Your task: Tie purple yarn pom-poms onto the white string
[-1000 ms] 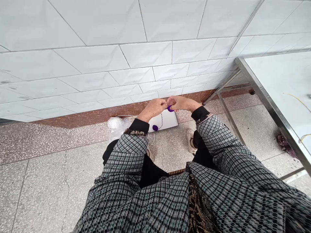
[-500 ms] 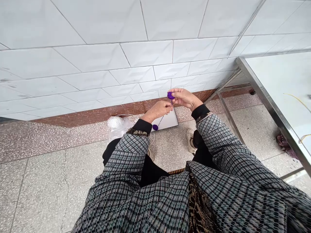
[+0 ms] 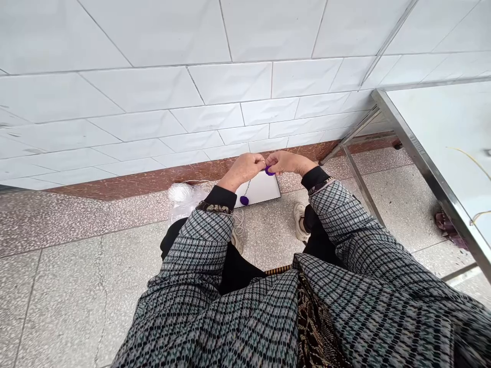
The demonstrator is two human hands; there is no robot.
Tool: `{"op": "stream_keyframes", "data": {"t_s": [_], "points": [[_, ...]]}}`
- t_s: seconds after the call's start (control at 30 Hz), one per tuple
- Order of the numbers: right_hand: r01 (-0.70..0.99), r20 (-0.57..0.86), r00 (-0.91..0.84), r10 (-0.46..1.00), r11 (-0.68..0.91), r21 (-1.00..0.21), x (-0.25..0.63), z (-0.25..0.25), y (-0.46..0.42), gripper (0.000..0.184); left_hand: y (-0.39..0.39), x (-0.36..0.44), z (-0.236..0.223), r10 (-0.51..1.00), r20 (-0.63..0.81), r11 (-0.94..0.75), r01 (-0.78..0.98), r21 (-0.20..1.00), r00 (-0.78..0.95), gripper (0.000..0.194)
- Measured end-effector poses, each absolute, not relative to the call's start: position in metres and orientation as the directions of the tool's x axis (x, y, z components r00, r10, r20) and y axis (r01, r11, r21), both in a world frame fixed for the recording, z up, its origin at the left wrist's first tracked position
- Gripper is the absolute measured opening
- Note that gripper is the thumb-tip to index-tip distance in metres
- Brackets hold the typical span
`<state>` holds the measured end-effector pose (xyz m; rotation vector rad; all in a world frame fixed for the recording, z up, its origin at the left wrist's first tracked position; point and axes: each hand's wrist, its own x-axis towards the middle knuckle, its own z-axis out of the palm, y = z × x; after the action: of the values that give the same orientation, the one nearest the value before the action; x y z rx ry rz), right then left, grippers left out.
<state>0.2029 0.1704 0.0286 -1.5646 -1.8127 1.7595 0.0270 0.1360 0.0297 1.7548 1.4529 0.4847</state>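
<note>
A small purple knitted or crocheted piece point(image 3: 270, 170) is pinched in my right hand point(image 3: 286, 162), hanging just under its fingertips. My left hand point(image 3: 245, 168) is closed beside it, its fingertips meeting those of the right around the purple yarn. From there a dark strand point(image 3: 247, 187) runs down to a small purple yarn ball point(image 3: 244, 200). That ball rests on the near left part of a white board or box lid point(image 3: 264, 188), which lies on the floor below my hands. Whether a hook or needle is between the fingers cannot be made out.
White yarn in a clear plastic bag point(image 3: 182, 197) lies on the floor to the left of the board. A metal-framed table point(image 3: 429, 148) stands at the right. The white tiled wall point(image 3: 215, 82) rises ahead. My shoe point(image 3: 301, 221) is close by.
My right hand has come down with the purple piece and turned it lower. My left hand has risen slightly, so the fingertips of both now meet. The yarn ball stays put.
</note>
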Motion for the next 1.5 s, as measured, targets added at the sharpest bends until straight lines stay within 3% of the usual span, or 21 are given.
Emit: {"op": "stream_keyframes", "data": {"t_s": [0.07, 0.23, 0.4, 0.67, 0.8, 0.97, 1.03, 1.17, 1.3, 1.4, 1.5], "points": [[0.456, -0.508, -0.362, 0.782, -0.327, -0.828, 0.202, 0.026, 0.173, 0.024, 0.134, 0.029, 0.031, 0.945, -0.159, -0.049, 0.605, 0.795, 0.286, 0.019], [-0.006, -0.505, -0.248, 0.827, -0.523, -0.852, 0.203, 0.030, 0.179, 0.020, 0.131, 0.033, 0.027, 0.923, -0.117, -0.093, 0.507, 0.857, 0.366, 0.017], [-0.160, -0.500, -0.335, 0.799, -0.571, -0.805, 0.207, 0.038, 0.177, 0.020, 0.134, 0.033, 0.022, 0.918, -0.124, -0.105, 0.533, 0.839, 0.376, 0.019], [-0.105, -0.389, -0.504, 0.771, -0.502, -0.859, 0.211, 0.041, 0.173, 0.017, 0.135, 0.031, 0.024, 0.909, -0.172, -0.072, 0.551, 0.831, 0.379, 0.018], [0.085, -0.364, -0.582, 0.727, -0.391, -0.917, 0.212, 0.043, 0.170, 0.020, 0.139, 0.027, 0.018, 0.895, -0.241, -0.019, 0.573, 0.819, 0.374, 0.013], [0.417, -0.438, -0.567, 0.698, -0.216, -0.883, 0.211, 0.036, 0.169, 0.023, 0.141, 0.022, 0.019, 0.927, -0.184, -0.064, 0.621, 0.781, 0.327, 0.019], [0.468, -0.462, -0.522, 0.717, -0.212, -0.858, 0.209, 0.030, 0.171, 0.025, 0.139, 0.023, 0.022, 0.940, -0.144, -0.088, 0.629, 0.772, 0.309, 0.022], [0.384, -0.458, -0.395, 0.796, -0.310, -0.870, 0.202, 0.023, 0.174, 0.028, 0.135, 0.029, 0.024, 0.955, -0.019, -0.175, 0.616, 0.768, 0.295, 0.024], [0.123, -0.499, -0.292, 0.816, -0.486, -0.866, 0.199, 0.029, 0.174, 0.024, 0.134, 0.032, 0.022, 0.953, 0.009, -0.204, 0.619, 0.759, 0.304, 0.025], [-0.037, -0.538, -0.292, 0.790, -0.572, -0.820, 0.200, 0.036, 0.172, 0.023, 0.134, 0.032, 0.021, 0.951, 0.009, -0.208, 0.620, 0.756, 0.309, 0.025], [-0.066, -0.540, -0.324, 0.777, -0.588, -0.806, 0.201, 0.038, 0.170, 0.022, 0.135, 0.030, 0.021, 0.950, 0.025, -0.222, 0.617, 0.755, 0.311, 0.026]]}}
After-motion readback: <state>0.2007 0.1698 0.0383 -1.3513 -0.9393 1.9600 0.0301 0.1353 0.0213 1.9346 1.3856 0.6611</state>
